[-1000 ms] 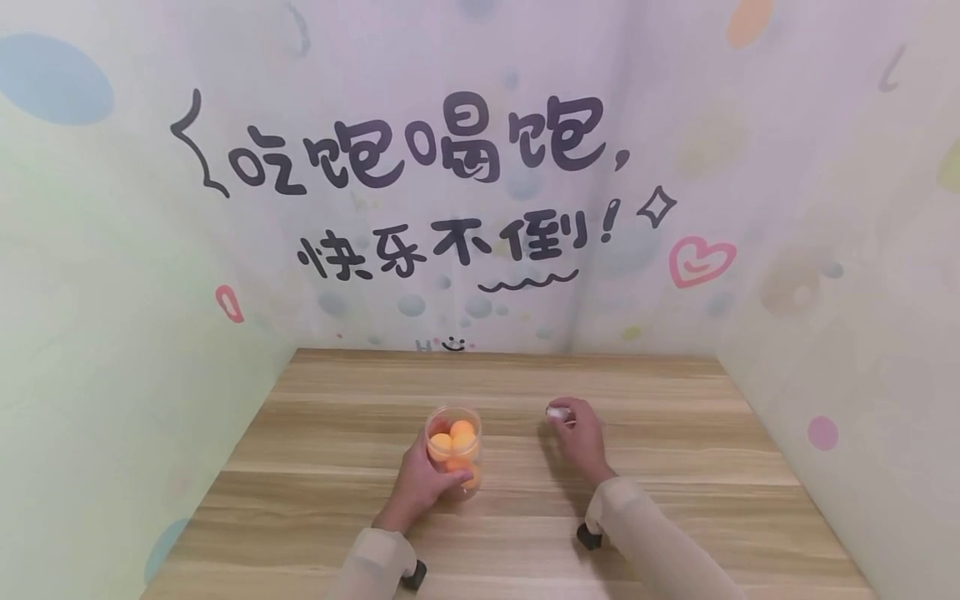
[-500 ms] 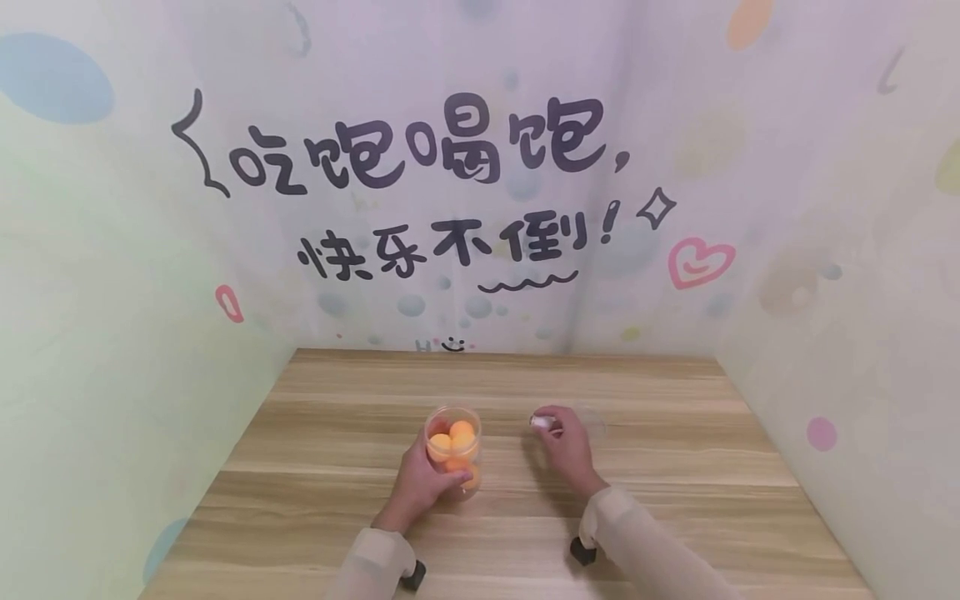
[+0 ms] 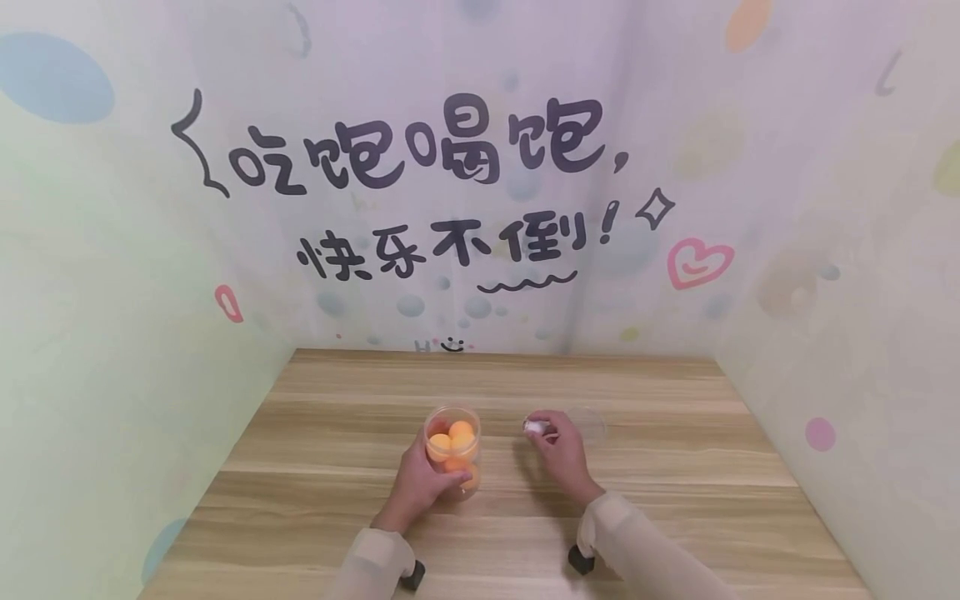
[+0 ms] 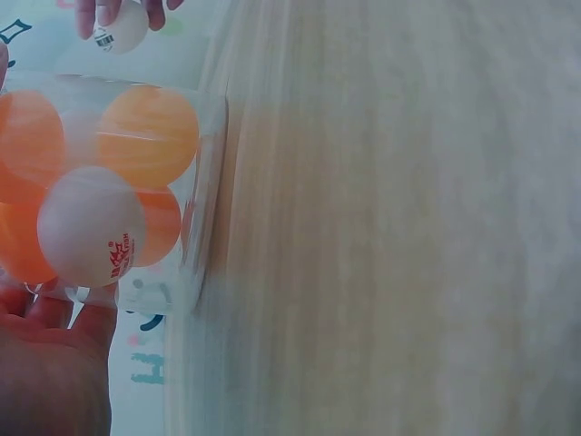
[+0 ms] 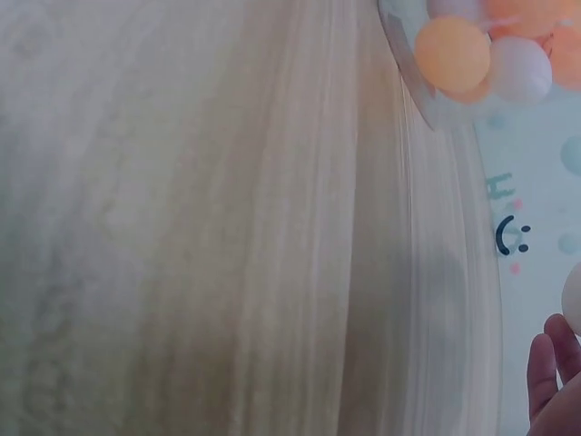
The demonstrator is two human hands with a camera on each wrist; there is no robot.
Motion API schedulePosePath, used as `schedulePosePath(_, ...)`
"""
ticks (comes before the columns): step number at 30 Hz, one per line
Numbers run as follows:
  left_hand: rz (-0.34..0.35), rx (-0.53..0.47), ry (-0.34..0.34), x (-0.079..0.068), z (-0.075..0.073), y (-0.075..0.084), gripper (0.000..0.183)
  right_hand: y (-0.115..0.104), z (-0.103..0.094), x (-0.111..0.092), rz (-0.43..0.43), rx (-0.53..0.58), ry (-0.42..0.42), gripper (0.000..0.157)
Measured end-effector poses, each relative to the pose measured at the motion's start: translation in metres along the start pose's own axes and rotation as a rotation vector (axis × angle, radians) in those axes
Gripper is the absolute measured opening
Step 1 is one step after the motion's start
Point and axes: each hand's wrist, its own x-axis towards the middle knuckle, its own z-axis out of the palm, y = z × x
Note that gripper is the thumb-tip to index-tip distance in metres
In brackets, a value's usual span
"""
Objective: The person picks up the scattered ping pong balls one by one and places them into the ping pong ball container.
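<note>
My left hand (image 3: pixel 422 482) grips a clear plastic jar (image 3: pixel 453 409) standing on the table. Inside are several orange table tennis balls (image 3: pixel 441 447); the left wrist view also shows a white ball with red print (image 4: pixel 91 225) in it. The jar's mouth is uncovered. To the right of the jar, my right hand (image 3: pixel 566 454) pinches a white table tennis ball (image 3: pixel 536 426) between thumb and fingers, a short gap away from the jar. In the left wrist view, dark print shows on this held ball (image 4: pixel 123 29).
A clear round lid (image 3: pixel 590 423) lies on the wooden table (image 3: pixel 660 500) just behind and right of my right hand. Walls with printed lettering (image 3: pixel 540 233) close off the back and both sides of the table.
My right hand has moved left and slightly nearer to me with the white ball, uncovering the clear lid behind it. The left hand and the jar stay in place.
</note>
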Motion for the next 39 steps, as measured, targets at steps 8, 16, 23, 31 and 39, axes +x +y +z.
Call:
schedulePosePath(8,-0.030,-0.006,-0.005,0.001,0.000,-0.001,0.093,-0.003,0.005,-0.005,0.035,0.018,-0.006,0.023)
schedulePosePath(16,-0.049,-0.009,-0.024,-0.001,-0.001,0.011,0.093,-0.007,0.006,-0.010,0.044,0.036,-0.025,0.023)
schedulePosePath(23,-0.056,0.001,-0.006,0.000,0.000,0.002,0.093,-0.011,0.007,-0.014,0.044,0.062,-0.015,0.023)
schedulePosePath(31,-0.019,-0.004,0.007,-0.001,0.000,0.002,0.094,-0.059,0.000,-0.024,0.002,0.103,-0.041,0.019)
schedulePosePath(39,-0.048,-0.004,-0.004,0.000,0.000,0.002,0.093,-0.067,0.000,-0.025,0.068,0.128,-0.045,0.022)
